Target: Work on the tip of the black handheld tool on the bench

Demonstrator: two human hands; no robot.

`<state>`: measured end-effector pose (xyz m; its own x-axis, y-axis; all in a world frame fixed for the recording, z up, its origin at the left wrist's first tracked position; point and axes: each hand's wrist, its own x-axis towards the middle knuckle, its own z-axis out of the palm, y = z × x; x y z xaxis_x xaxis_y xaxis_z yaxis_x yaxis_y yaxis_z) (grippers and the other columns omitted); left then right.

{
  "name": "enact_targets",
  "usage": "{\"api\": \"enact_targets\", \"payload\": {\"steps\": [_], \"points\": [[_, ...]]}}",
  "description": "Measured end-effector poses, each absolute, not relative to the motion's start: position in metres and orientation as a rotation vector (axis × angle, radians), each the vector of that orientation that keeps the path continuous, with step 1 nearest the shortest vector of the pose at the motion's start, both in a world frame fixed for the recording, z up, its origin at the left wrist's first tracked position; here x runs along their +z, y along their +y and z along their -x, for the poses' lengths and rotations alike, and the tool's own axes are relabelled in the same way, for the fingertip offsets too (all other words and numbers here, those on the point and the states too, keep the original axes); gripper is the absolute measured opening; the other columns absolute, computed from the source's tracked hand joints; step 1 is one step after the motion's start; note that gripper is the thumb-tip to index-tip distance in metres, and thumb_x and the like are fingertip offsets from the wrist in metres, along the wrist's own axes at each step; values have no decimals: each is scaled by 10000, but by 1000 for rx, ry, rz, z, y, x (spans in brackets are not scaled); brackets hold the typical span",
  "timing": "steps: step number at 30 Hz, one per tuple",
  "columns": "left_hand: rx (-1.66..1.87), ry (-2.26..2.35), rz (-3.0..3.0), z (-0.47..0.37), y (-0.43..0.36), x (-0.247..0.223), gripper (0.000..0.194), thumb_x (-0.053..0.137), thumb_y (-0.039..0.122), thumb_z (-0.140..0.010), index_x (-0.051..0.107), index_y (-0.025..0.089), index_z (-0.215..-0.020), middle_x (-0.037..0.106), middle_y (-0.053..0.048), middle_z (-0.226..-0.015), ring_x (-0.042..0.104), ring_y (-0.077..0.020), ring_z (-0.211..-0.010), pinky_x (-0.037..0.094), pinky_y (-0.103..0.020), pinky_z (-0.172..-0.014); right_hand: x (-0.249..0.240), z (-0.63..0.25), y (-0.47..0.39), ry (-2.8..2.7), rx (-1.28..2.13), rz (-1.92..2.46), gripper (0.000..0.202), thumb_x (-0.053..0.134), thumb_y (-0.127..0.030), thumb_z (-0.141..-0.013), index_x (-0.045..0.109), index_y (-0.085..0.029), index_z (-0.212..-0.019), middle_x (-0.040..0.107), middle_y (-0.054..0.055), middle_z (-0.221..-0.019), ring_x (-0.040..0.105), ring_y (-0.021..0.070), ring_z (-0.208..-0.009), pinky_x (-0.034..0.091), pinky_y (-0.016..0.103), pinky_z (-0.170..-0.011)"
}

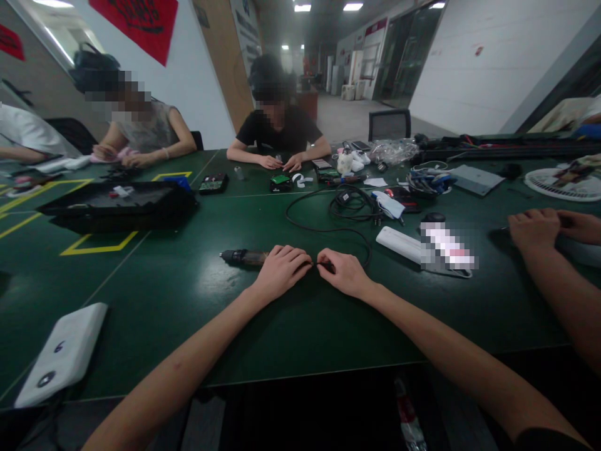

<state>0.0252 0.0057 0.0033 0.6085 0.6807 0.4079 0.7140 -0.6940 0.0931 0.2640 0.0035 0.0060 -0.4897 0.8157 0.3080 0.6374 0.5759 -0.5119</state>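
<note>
Electric screwdriver [244, 257] is lying flat on the green table [178, 300], tip pointing left, its rear end going under the left hand [282, 270]. Left hand is curling over the tool's back end, fingers bent down onto it. Right hand [345, 274] is sitting just beside the left, fingertips nearly touching it, pinching what is probably the thin black cable [328, 229] where it is leaving the tool; the spot is dark and small, hard to be sure. Both hands are resting close together on the table, forearms angling in from the near edge. Cable is looping away behind the hands toward a coiled bundle. White power strip [399, 243] is lying just right of the right hand. White flat box [63, 354] is sitting at the near left table edge, well apart. Black tray [117, 207] is sitting inside yellow tape marks at the left. Another person's hands [539, 228] are resting on the table at the far right. Two persons are sitting across the table, hands busy on small parts; a third sleeve is showing at the far left
</note>
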Motion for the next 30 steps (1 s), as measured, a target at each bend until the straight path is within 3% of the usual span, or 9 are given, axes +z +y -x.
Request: {"api": "enact_targets", "payload": {"steps": [6,30], "points": [[-627,-1165,2759,-25,5,4,256,485,368,-1059,650,271,-1228,696,-43,-1242,600,-233,-1104,403,-425,-952,6,-264,3,-2286,442,1157,79,596,-272,-982,604,-242,-1055,688,8,-949,619,160,-795,403,264,-696],[-664,-1175,2739,-24,6,2,249,510,407,-1050,666,247,-1161,715,-46,-1198,617,-230,-1082,416,-415,-940,5,-264,4,-2297,442,1151,76,593,-259,-978,596,-234,-1049,684,11,-943,600,153,-777,394,259,-691]]}}
